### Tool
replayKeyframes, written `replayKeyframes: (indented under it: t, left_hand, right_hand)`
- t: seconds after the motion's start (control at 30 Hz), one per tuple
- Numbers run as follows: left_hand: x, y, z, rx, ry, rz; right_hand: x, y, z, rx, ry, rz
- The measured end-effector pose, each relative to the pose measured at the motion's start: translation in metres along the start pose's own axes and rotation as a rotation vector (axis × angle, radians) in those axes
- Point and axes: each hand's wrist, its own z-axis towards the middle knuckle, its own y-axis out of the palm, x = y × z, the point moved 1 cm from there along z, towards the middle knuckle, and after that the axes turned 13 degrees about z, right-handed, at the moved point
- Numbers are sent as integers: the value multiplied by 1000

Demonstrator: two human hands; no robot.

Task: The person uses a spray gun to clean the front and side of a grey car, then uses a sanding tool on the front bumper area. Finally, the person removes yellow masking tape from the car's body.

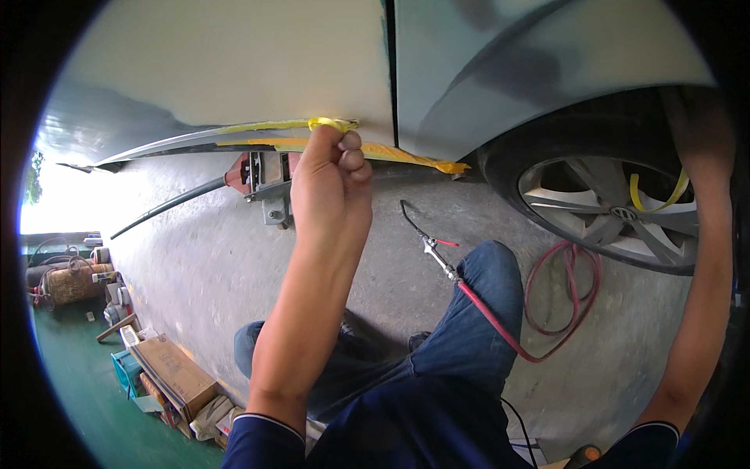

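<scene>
My left hand (334, 176) is closed in a pinch on yellow masking tape (332, 123) at the lower edge of a car door. The tape runs along the bottom of the pale, patchy door panel (258, 70), with an orange-yellow strip (418, 158) below it ending in a crumpled tip near the front wheel. My right hand (699, 129) is raised by the wheel arch at the far right, dark and blurred, its fingers not distinguishable. Beside that wrist, a loose curl of yellow tape (655, 205) hangs in front of the wheel (621, 213).
A red floor jack (238, 176) with a long handle sits under the car. An air blow gun (437, 254) on a red hose (500, 320) lies by my knee, with coiled hose (574, 313) near the tire. A cardboard box (173, 375) and a rusty tank (70, 281) stand left.
</scene>
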Motion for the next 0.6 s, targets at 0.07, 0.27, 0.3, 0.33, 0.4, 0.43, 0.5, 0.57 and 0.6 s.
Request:
replayKeyframes:
  t: [0.07, 0.27, 0.3, 0.33, 0.4, 0.43, 0.5, 0.57, 0.6]
  left_hand:
    - [8, -8, -3, -92, 21, -64]
    - [50, -23, -1, -263, -176, -305]
    - [56, -27, -1, -310, -203, -344]
    - [63, -31, 0, -340, -202, -354]
    - [78, -41, -2, -391, -191, -369]
    - [86, -45, -2, -398, -170, -349]
    - [100, -53, -6, -394, -165, -365]
    - [111, -60, -12, -401, -119, -334]
    - [117, -63, -15, -412, -96, -321]
  right_hand:
    - [0, -2, 0, 5, -4, 8]
    - [-3, -5, 2, 14, -15, 24]
    - [-4, -6, 2, 17, -19, 26]
    - [-5, -6, 2, 15, -20, 27]
    - [-6, -6, 3, 20, -26, 40]
    - [-7, -7, 4, 23, -30, 44]
    - [-8, -7, 6, 31, -39, 56]
    - [-8, -7, 7, 34, -45, 68]
    - [-9, -7, 7, 36, -49, 73]
